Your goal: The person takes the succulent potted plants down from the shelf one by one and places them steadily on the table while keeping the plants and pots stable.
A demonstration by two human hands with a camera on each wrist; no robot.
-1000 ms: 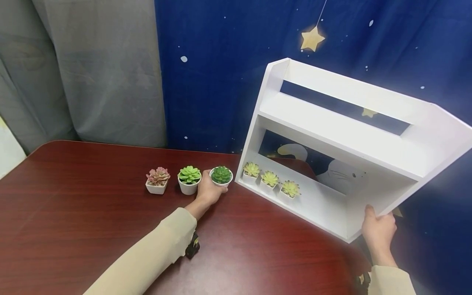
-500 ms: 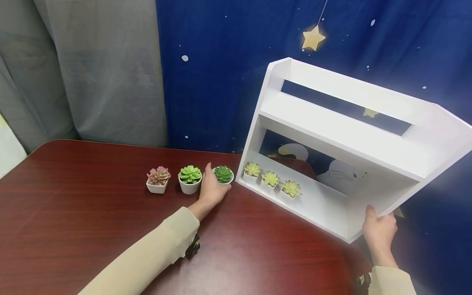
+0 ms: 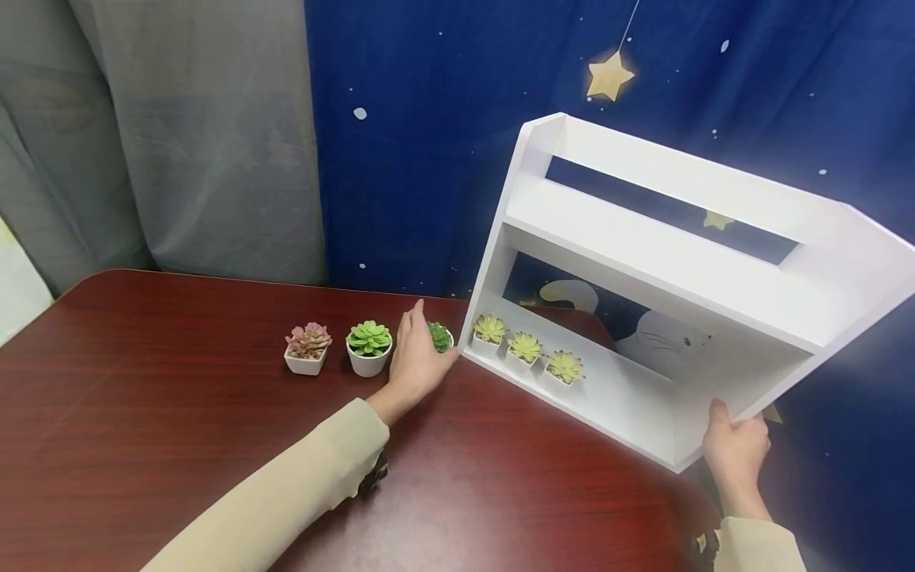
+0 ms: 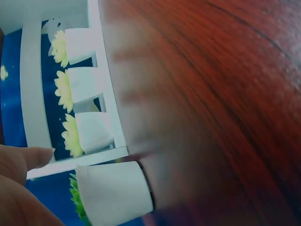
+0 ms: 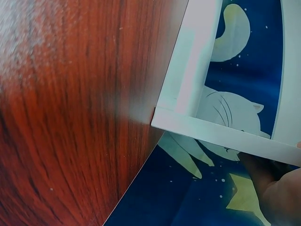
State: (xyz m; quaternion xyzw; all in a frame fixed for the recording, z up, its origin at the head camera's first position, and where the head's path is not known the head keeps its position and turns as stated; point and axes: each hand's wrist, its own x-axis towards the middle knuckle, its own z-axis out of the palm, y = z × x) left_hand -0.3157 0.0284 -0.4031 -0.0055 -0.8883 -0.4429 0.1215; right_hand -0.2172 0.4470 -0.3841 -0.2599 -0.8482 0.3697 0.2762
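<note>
My left hand (image 3: pixel 417 361) is beside a dark green succulent (image 3: pixel 439 337) in a round white pot, its fingers extended and partly hiding the plant. In the left wrist view the thumb stretches over toward the shelf's end, apart from the white pot (image 4: pixel 115 190). That pot stands on the table close to the left end of a white two-tier shelf (image 3: pixel 665 270). My right hand (image 3: pixel 736 449) grips the shelf's right side panel low down, thumb on the inner face. Three yellow-green succulents (image 3: pixel 525 348) in square white pots line the lower tier's left part.
Left of my left hand, a bright green succulent (image 3: pixel 368 349) in a round pot and a pink one (image 3: pixel 307 348) in a square pot stand on the dark red table (image 3: pixel 179 413). A blue starry curtain (image 3: pixel 422 159) hangs behind.
My left hand has loosened from the dark green succulent's pot; its fingers have straightened and moved slightly right and up, covering more of the plant. The right hand and shelf stay put.
</note>
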